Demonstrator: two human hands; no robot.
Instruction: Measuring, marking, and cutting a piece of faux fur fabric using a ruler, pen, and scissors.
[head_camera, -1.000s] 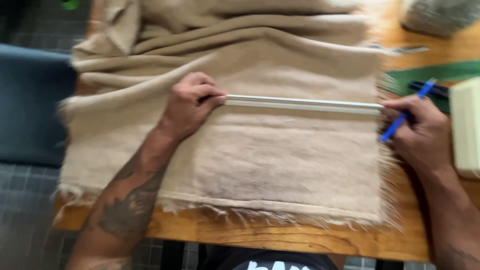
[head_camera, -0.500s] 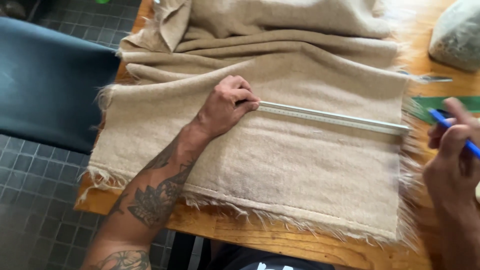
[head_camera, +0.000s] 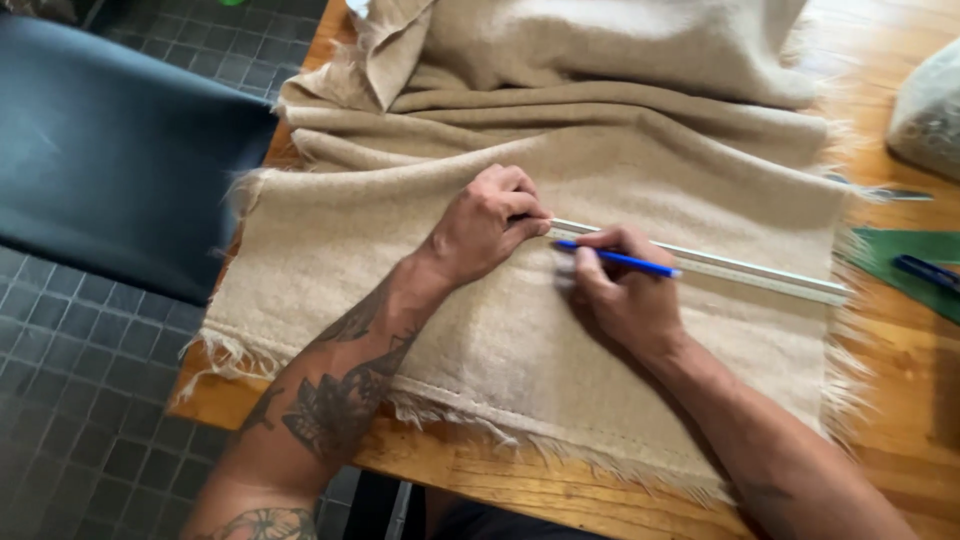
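Note:
A beige woven cloth (head_camera: 420, 210) with frayed edges lies spread over a wooden table (head_camera: 470, 470). A long pale ruler (head_camera: 740, 270) rests across it. My left hand (head_camera: 485, 225) presses down on the ruler's left end with its fingers bent. My right hand (head_camera: 625, 295) holds a blue pencil (head_camera: 620, 260), its tip on the cloth against the ruler near its left end, right beside my left hand.
A dark blue seat (head_camera: 110, 160) stands left of the table over a grey tiled floor (head_camera: 70, 400). A green mat (head_camera: 905, 265) with a blue pen (head_camera: 930, 272) lies at the right edge. A grey bag (head_camera: 930, 110) sits at the far right.
My right hand has moved left from the ruler's right end to its left end, bringing the blue pencil beside my left hand. The view has shifted left.

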